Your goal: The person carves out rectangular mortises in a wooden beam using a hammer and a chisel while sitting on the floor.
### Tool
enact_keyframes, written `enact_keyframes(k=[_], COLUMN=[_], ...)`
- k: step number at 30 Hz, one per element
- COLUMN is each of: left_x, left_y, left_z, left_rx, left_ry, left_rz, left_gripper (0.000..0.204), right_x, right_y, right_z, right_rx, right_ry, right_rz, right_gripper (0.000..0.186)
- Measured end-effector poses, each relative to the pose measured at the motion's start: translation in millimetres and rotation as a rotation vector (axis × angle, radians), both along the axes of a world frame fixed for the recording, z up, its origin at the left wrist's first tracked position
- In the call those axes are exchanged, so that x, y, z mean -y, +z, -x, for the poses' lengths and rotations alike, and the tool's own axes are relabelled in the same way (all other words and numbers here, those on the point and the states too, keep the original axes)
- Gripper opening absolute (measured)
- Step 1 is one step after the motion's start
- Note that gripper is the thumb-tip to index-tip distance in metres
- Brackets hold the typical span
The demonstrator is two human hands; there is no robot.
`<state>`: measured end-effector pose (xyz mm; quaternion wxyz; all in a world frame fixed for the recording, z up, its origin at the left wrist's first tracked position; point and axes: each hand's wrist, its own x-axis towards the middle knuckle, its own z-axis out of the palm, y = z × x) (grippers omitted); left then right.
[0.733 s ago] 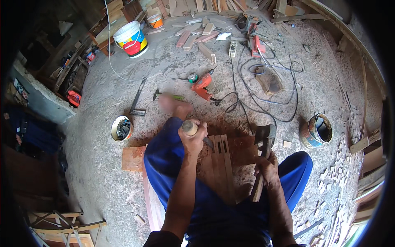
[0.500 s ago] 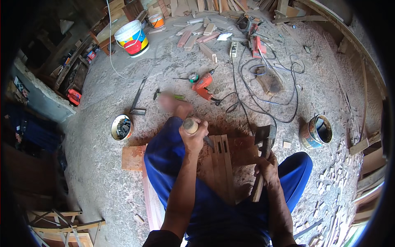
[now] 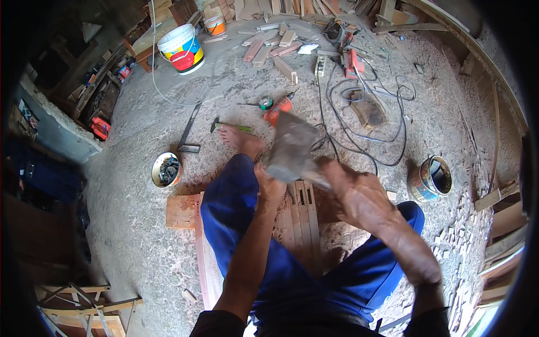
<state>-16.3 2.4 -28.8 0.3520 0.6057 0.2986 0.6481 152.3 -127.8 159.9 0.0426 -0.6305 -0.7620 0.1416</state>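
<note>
My right hand is closed on the wooden handle of a hatchet, whose broad grey head is blurred above my left hand. My left hand is closed on the chisel seen in the earlier frames; its handle is now hidden behind the head. The chisel blade points down at narrow timbers between my knees, which have dark slots cut in them. The timbers lie across a reddish board. A green-handled hammer lies by my bare foot.
An orange drill, trailing cords and a metal square lie ahead. Containers stand left and right. A white bucket, scattered offcuts and power tools are farther back. Stacked wood lines the right side.
My right hand has swung the hatchet up and leftward from beside my right knee to over my left hand. The head now covers the chisel's handle.
</note>
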Motion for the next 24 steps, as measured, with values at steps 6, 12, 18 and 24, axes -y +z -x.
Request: enact_keyframes(k=[6, 12, 18, 24], left_x=[-11, -17, 3, 0], left_y=[-38, -63, -5, -4], left_z=[-4, -5, -25, -26], left_rx=[-0.150, 0.052, 0.119, 0.045], left_ry=[0.083, -0.104, -0.107, -0.155], left_rz=[-0.084, 0.128, 0.072, 0.150], left_gripper=[0.016, 0.013, 0.015, 0.015], right_x=[-22, -25, -31, -25], right_y=[12, 27, 7, 23], right_z=[8, 20, 6, 10], right_rx=[0.151, 0.193, 0.053, 0.116], right_ry=[0.201, 0.177, 0.202, 0.167], right_rz=[-0.106, -0.017, -0.117, -0.272], right_gripper=[0.074, 0.074, 0.068, 0.062])
